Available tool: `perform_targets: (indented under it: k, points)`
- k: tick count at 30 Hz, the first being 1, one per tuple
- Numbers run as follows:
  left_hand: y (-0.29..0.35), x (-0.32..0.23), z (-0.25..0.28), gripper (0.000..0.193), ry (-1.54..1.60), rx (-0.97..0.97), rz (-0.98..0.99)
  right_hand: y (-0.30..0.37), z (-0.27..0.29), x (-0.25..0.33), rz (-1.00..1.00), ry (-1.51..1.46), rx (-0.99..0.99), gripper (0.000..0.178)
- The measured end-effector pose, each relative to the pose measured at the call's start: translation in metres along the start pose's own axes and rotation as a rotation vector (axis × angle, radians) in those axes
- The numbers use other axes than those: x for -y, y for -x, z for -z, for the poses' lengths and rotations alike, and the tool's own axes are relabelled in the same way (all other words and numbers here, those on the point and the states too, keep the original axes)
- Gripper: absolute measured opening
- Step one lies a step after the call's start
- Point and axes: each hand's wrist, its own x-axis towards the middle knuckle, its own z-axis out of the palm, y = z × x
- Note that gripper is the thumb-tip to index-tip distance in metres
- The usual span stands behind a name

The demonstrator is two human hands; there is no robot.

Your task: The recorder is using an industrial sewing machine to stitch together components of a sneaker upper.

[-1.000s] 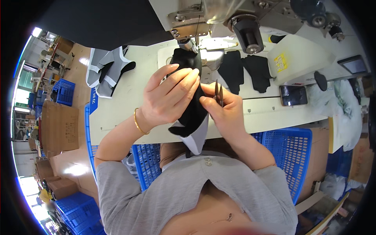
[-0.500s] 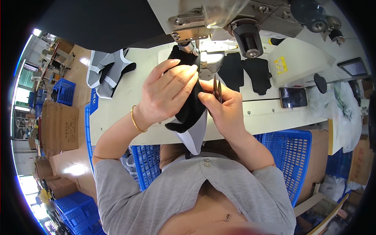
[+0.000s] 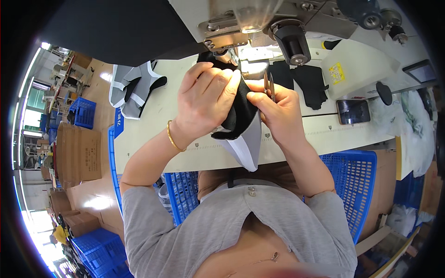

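A black fabric piece (image 3: 245, 113) with a white-grey panel hanging from its lower end lies under the presser foot area of a sewing machine (image 3: 227, 41). My left hand (image 3: 204, 99) is closed on the left side of this fabric, fingers curled over its upper part. On the other side, my right hand (image 3: 280, 109) pinches the fabric's right edge between thumb and forefinger. A pair of thread snips (image 3: 269, 87) is also held in that hand, blades pointing up toward the machine. The needle and the stitching spot are hidden behind the fingers.
Grey-and-black cut pieces (image 3: 134, 88) lie at the table's left. Black fabric pieces (image 3: 309, 85) and a phone (image 3: 353, 112) are to the right. Blue baskets (image 3: 350, 185) stand under the table's front edge. Clear plastic bags (image 3: 415, 134) hang at far right.
Both hands have shifted slightly right with the fabric, and its hanging lower end has swung right. The whole view has also moved a little. Both grips look the same.
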Motion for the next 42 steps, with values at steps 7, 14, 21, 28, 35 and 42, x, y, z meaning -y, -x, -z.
perform_targets:
  k: [7,14,21,28,35,42]
  points:
    - [0.000,0.006,-0.006,0.032,-0.045,-0.013,-0.015,-0.007,0.000,0.006,0.100,0.009,-0.033,0.021]
    - [0.000,0.007,-0.008,0.029,-0.032,-0.033,-0.003,-0.010,0.002,0.005,0.176,0.059,-0.032,0.018]
    - [0.000,0.008,-0.007,0.028,-0.047,-0.033,-0.019,-0.010,0.002,0.009,0.193,0.111,-0.043,0.018]
    - [0.002,0.004,-0.006,0.029,0.062,-0.010,0.146,-0.013,0.004,0.004,0.185,0.102,-0.057,0.017]
    - [0.020,0.001,-0.005,0.055,1.388,-0.260,1.366,-0.014,0.005,0.002,0.185,0.129,-0.100,0.017]
    - [0.014,0.001,-0.017,0.032,1.315,-0.170,1.312,-0.011,-0.006,0.011,0.167,0.240,-0.132,0.016]
